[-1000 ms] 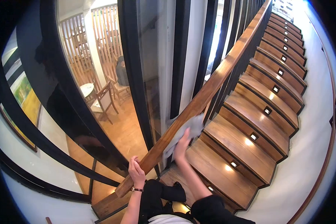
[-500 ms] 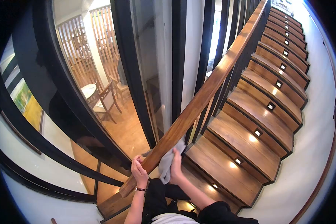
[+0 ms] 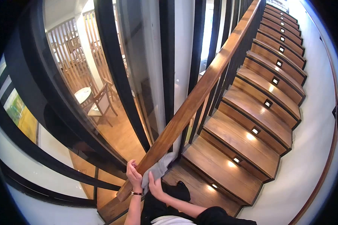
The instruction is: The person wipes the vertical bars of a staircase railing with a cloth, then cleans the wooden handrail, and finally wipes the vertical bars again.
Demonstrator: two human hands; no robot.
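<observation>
A brown wooden handrail [image 3: 184, 112] slopes up from the lower middle towards the top right. Against its left side, near the lower end, my left hand [image 3: 134, 175] is closed with curled fingers; the far side of its grip is hidden. A watch or bracelet [image 3: 136, 193] circles that wrist. My right hand [image 3: 156, 187] grips a grey cloth [image 3: 159, 168] and presses it to the right side and underside of the rail. The cloth's upper end hangs loosely beyond the fingers, beside the dark balusters.
Wooden stairs [image 3: 229, 150] with small step lights climb on the right beside a white wall [image 3: 311, 131]. Black vertical bars [image 3: 168, 67] and glass stand left of the rail. Past the glass are a chair [image 3: 101, 105] and a round table [image 3: 82, 95].
My right hand and the grey cloth have moved down and left along the handrail, closer to my left hand. The view has shifted slightly; a dark shoe now shows below.
</observation>
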